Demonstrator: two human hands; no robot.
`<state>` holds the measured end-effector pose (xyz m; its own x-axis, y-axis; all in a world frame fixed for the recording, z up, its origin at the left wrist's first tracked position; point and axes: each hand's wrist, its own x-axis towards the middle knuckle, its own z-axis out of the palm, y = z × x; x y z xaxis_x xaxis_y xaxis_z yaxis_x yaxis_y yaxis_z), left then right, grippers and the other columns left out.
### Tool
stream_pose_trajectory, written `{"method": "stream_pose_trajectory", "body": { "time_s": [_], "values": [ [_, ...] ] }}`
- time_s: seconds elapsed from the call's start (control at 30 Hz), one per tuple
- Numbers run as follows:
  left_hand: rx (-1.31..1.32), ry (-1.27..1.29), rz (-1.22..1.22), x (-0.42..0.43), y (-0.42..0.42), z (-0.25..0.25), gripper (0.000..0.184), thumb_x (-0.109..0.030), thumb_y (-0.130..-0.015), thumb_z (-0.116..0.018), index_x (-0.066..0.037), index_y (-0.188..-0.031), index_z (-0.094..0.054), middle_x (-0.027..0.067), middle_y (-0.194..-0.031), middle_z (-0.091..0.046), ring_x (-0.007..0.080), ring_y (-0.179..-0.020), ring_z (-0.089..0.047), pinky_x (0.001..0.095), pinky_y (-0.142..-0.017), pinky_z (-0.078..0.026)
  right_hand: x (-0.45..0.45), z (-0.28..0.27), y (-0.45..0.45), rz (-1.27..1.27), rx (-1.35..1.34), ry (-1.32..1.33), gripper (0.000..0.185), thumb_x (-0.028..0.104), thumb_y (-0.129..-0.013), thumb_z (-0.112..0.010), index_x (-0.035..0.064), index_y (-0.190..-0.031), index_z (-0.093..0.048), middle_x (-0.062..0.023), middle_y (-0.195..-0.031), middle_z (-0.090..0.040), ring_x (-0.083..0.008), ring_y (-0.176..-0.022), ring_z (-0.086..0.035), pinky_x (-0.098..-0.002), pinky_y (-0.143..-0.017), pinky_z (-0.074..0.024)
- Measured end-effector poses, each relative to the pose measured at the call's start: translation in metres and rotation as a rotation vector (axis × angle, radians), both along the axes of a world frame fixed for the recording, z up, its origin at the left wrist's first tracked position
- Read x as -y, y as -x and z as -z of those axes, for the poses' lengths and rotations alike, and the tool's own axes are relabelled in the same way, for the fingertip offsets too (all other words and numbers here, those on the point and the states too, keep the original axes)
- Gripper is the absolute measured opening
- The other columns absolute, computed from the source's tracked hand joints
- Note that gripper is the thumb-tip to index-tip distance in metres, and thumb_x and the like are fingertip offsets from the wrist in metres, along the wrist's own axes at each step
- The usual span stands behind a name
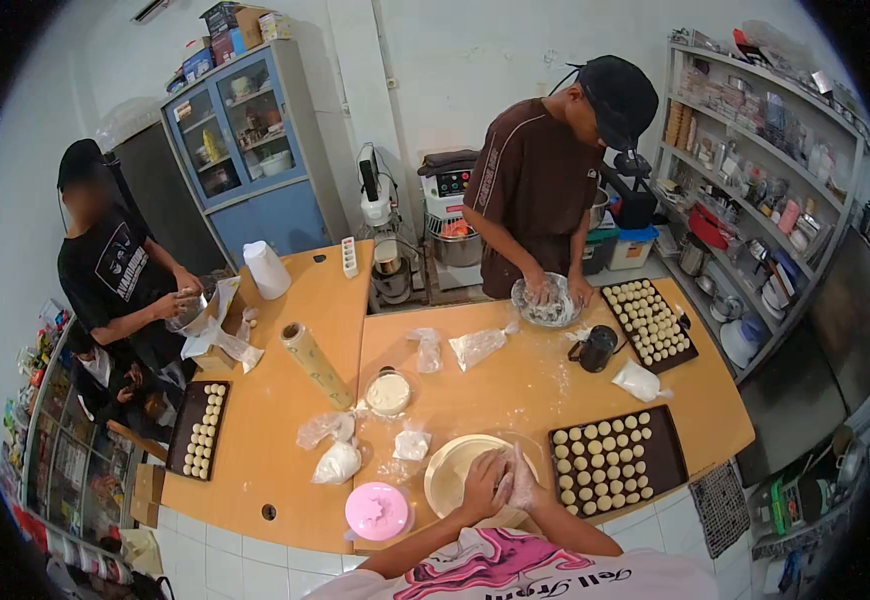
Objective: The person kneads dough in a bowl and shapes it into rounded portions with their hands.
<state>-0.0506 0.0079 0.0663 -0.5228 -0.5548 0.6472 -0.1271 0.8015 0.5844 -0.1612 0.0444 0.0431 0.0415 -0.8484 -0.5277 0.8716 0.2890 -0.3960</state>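
My left hand (pixel 486 484) and my right hand (pixel 525 490) are pressed palm to palm over a cream bowl (pixel 439 472) at the table's front edge. Their fingers are closed together, and whatever lies between the palms is hidden. Pale flour dusts the right hand. Just right of the hands is a dark baking tray (pixel 667 452) with rows of small round dough balls (pixel 603 460). To the left of the bowl stands a pink-lidded container (pixel 377 511). Behind it lies a small white plastic bag (pixel 412 445).
Across the table a person (pixel 545 190) works in a glass bowl (pixel 547 312), near another filled tray (pixel 690 350) and a dark jug (pixel 595 348). At left, another person (pixel 120 260) handles a bowl. A plastic-wrap roll (pixel 315 365) and flour bowl (pixel 388 394) stand mid-table.
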Motion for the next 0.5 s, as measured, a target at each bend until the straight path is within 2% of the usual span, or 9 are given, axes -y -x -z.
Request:
{"method": "stream_pose_trajectory", "body": {
  "time_s": [0.07,0.1,0.13,0.23,0.3,0.33,0.43,0.47,0.5],
  "values": [
    [-0.029,0.052,-0.062,0.002,-0.002,0.003,0.023,-0.013,-0.078,-0.06,-0.001,-0.098,-0.061,0.0172,-0.102,-0.059,0.036,-0.094,-0.054,0.0425,-0.083,-0.044,0.009,0.068,0.022,-0.247,-0.203,0.143,0.072,0.07,-0.085,-0.028,0.0083,-0.116,-0.05,-0.0076,-0.107,-0.057,-0.0203,-0.098,-0.056,-0.039,-0.078,-0.0481],
    [-0.061,0.073,-0.073,0.009,-0.002,0.013,0.019,-0.013,-0.077,-0.06,-0.001,-0.092,-0.062,0.0163,-0.096,-0.061,0.0347,-0.088,-0.056,0.0416,-0.078,-0.046,0.009,0.076,0.023,-0.304,-0.29,0.206,0.072,0.07,-0.086,-0.028,0.0083,-0.117,-0.05,-0.0076,-0.108,-0.057,-0.0199,-0.1,-0.055,-0.039,-0.079,-0.0472],
    [-0.095,0.095,-0.083,0.018,-0.001,0.022,0.015,-0.012,-0.077,-0.06,-0.001,-0.086,-0.063,0.0154,-0.089,-0.062,0.0334,-0.082,-0.058,0.0407,-0.072,-0.048,0.009,0.069,0.022,-0.354,-0.379,0.27,0.072,0.069,-0.086,-0.028,0.0082,-0.118,-0.049,-0.0077,-0.109,-0.057,-0.0195,-0.102,-0.053,-0.039,-0.08,-0.0463],
    [0.138,-0.057,-0.076,0.043,-0.004,0.043,0.017,-0.014,-0.08,-0.058,-0.002,-0.068,-0.059,0.0123,-0.069,-0.06,0.0261,-0.066,-0.058,0.037,-0.055,-0.046,0.005,0.027,0.013,-0.384,-0.496,0.315,0.071,0.068,-0.087,-0.029,0.0083,-0.119,-0.051,-0.0096,-0.114,-0.055,-0.0193,-0.109,-0.048,-0.0371,-0.088,-0.0408],
    [0.077,-0.494,-0.144,0.042,-0.002,0.038,0.03,-0.023,-0.085,-0.054,-0.005,-0.061,-0.055,0.0098,-0.063,-0.056,0.0225,-0.062,-0.058,0.0363,-0.051,-0.045,0.002,0.006,0.015,-0.492,-0.435,0.185,0.07,0.067,-0.087,-0.033,0.0078,-0.119,-0.052,-0.0123,-0.123,-0.052,-0.0201,-0.118,-0.043,-0.0352,-0.096,-0.035],
    [0.038,-0.705,-0.175,0.044,0.001,0.035,0.036,-0.027,-0.088,-0.053,-0.007,-0.058,-0.053,0.0086,-0.059,-0.054,0.0207,-0.06,-0.057,0.036,-0.049,-0.044,-0.001,0.0,0.012,-0.429,-0.673,0.152,0.067,0.065,-0.086,-0.038,0.0078,-0.119,-0.053,-0.0143,-0.127,-0.048,-0.0221,-0.121,-0.041,-0.0364,-0.099,-0.0312],
    [-0.69,-1.769,0.373,0.056,0.0,0.066,0.042,-0.04,-0.093,-0.042,-0.011,-0.065,-0.056,0.0036,-0.061,-0.056,0.018,-0.058,-0.057,0.0324,-0.048,-0.045,-0.004,-0.016,-0.004,-0.252,-1.44,0.161,0.061,0.057,-0.083,-0.051,0.0083,-0.121,-0.053,-0.0187,-0.138,-0.036,-0.0282,-0.129,-0.033,-0.0415,-0.106,-0.022],
    [-0.78,-1.969,0.313,0.049,0.011,0.072,0.044,-0.05,-0.092,-0.036,-0.013,-0.093,-0.06,0.0033,-0.086,-0.061,0.0198,-0.077,-0.06,0.0321,-0.064,-0.05,-0.004,-0.022,-0.007,-0.218,-1.737,0.241,0.061,0.054,-0.081,-0.056,0.0088,-0.122,-0.052,-0.0191,-0.141,-0.032,-0.0302,-0.131,-0.031,-0.0442,-0.107,-0.0205],
    [-0.638,-1.672,0.293,0.036,0.015,0.066,0.044,-0.052,-0.092,-0.036,-0.013,-0.103,-0.055,0.0041,-0.096,-0.059,0.02,-0.086,-0.058,0.0325,-0.073,-0.048,-0.004,-0.027,-0.011,-0.176,-2.032,0.326,0.061,0.051,-0.079,-0.06,0.0092,-0.123,-0.052,-0.0194,-0.143,-0.028,-0.0323,-0.133,-0.028,-0.0468,-0.107,-0.0191]
  ]
}}
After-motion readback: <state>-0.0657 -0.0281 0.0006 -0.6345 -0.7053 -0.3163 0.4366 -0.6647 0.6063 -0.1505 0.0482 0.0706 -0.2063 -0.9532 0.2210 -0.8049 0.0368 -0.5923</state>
